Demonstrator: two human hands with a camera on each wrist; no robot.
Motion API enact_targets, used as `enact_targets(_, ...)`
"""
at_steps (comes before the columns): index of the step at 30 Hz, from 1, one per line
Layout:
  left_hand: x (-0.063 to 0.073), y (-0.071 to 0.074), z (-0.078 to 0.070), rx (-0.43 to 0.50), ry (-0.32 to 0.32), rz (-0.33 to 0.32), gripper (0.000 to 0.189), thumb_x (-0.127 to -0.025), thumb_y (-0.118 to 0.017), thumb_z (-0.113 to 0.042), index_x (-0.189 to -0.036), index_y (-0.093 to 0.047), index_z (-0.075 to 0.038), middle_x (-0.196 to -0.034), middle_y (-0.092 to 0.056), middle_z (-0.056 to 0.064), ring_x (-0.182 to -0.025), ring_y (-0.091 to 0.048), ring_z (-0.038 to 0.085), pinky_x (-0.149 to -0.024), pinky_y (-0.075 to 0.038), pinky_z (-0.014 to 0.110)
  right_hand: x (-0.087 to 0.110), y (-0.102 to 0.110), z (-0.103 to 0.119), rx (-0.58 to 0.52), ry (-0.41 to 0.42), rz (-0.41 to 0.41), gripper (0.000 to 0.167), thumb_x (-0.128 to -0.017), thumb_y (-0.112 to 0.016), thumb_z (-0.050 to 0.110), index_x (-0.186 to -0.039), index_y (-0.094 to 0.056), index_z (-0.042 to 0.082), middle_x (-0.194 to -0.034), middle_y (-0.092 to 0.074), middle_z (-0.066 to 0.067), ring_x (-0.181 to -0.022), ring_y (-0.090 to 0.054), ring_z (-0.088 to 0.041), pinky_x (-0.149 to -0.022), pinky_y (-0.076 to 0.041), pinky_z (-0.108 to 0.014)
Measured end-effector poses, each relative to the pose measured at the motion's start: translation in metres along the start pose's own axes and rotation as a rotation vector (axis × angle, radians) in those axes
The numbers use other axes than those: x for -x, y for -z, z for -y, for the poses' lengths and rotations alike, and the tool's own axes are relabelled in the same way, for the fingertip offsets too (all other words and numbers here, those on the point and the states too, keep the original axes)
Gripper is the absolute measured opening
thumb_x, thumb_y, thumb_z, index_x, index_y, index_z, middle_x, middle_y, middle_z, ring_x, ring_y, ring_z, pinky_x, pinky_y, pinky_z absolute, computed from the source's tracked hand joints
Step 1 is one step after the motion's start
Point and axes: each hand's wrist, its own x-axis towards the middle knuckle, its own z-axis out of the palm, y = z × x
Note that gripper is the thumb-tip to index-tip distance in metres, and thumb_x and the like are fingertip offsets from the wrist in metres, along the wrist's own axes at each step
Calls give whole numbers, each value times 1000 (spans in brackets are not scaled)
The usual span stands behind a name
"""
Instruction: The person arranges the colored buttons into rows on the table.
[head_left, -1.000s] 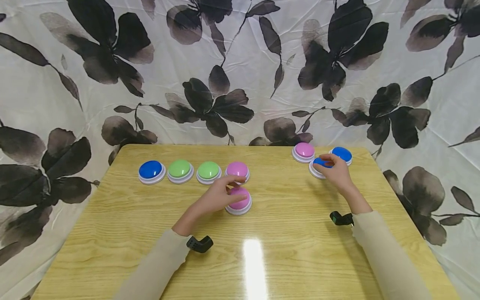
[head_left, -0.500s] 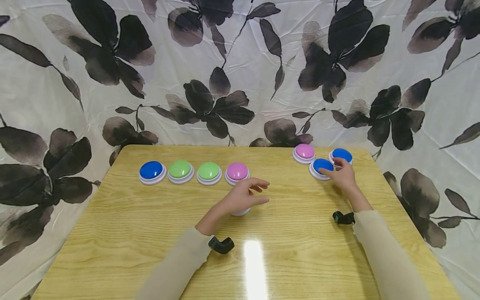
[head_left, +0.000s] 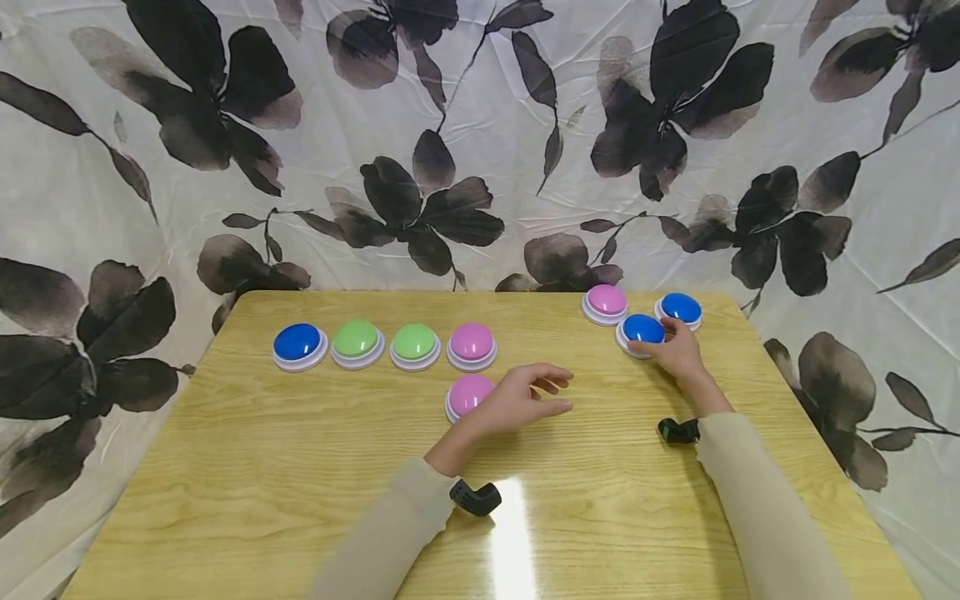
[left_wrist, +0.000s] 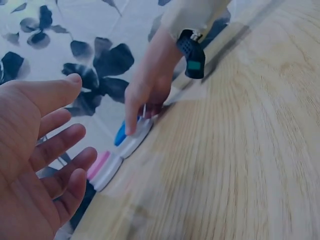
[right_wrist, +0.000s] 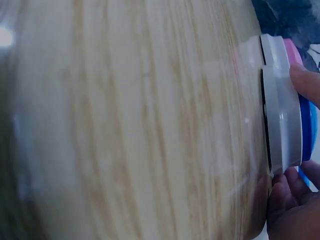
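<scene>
My right hand (head_left: pixel 681 357) holds the nearer blue push button (head_left: pixel 642 327) at the right, its thumb along the front and its fingers at the right side. In the right wrist view, the thumb (right_wrist: pixel 306 82) and fingers lie at opposite sides of the button's white base (right_wrist: pixel 282 120), which stands on the table. My left hand (head_left: pixel 517 398) hovers over mid-table with fingers loosely extended and nothing in it. Just left of it sits a pink push button (head_left: pixel 468 393), partly covered by the hand and wrist.
A row at the back left has a blue button (head_left: pixel 297 342), two green buttons (head_left: pixel 356 340) and a pink button (head_left: pixel 472 342). Behind the right hand stand another pink button (head_left: pixel 605 301) and blue button (head_left: pixel 681 308). A floral cloth (head_left: pixel 525 167) hangs behind the wooden table (head_left: pixel 225 467).
My left hand has moved right, off the nearer pink button, uncovering most of it. My right hand has shifted from over the nearer blue button to its right side.
</scene>
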Motion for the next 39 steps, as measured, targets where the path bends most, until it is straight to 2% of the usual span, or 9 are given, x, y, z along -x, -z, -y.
enact_targets(4, -10, -10, 2, 15, 9, -3, 42, -90, -72, -20, -128, -61, -8, -121, -63, 14, -107, -60, 30, -83, -49, 27, -3, 0, -1, 36, 18, 13, 104, -77, -84, 34, -150, -20, -6, -148, -31, -29, -133, -33, -43, -109, -30, -52)
enact_targets(9, -22, -21, 6, 25, 34, -7, 43, -90, -72, -19, -128, -61, -3, -118, -64, 16, -99, -61, 16, -83, -50, 24, -6, 0, -1, 71, 20, 19, 105, -76, -84, 36, -149, -22, -8, -146, -32, -33, -132, -34, -45, -108, -30, -54)
enact_targets(12, -28, -24, 9, 39, 49, -9, 42, -90, -72, -18, -127, -61, -2, -117, -64, 15, -95, -60, 11, -82, -50, 23, -6, -1, 0, 82, 15, 10, 105, -76, -84, 37, -148, -23, -9, -144, -33, -33, -130, -36, -45, -107, -31, -55)
enact_targets(22, -41, -26, 15, 52, 91, -16, 42, -90, -72, -18, -127, -61, -1, -114, -65, 14, -92, -60, 11, -79, -51, 21, -1, -2, 4, 100, 31, -12, 101, -74, -85, 38, -145, -30, -8, -137, -41, -31, -122, -42, -43, -105, -35, -54)
enact_targets(29, -47, -30, 16, 30, 108, -63, 41, -89, -73, -18, -126, -62, -3, -111, -65, 10, -91, -61, 10, -79, -51, 21, 20, -4, 14, 126, 106, 26, 93, -76, -84, 39, -141, -36, -7, -134, -43, -30, -118, -44, -43, -102, -37, -55)
enact_targets(39, -51, -37, 19, 35, 104, -149, 48, -88, -75, -19, -131, -59, -6, -119, -62, 7, -95, -62, 16, -78, -52, 22, 60, -7, 36, 95, 197, 101, 91, -75, -84, 39, -142, -39, -4, -138, -42, -25, -123, -41, -43, -100, -39, -57)
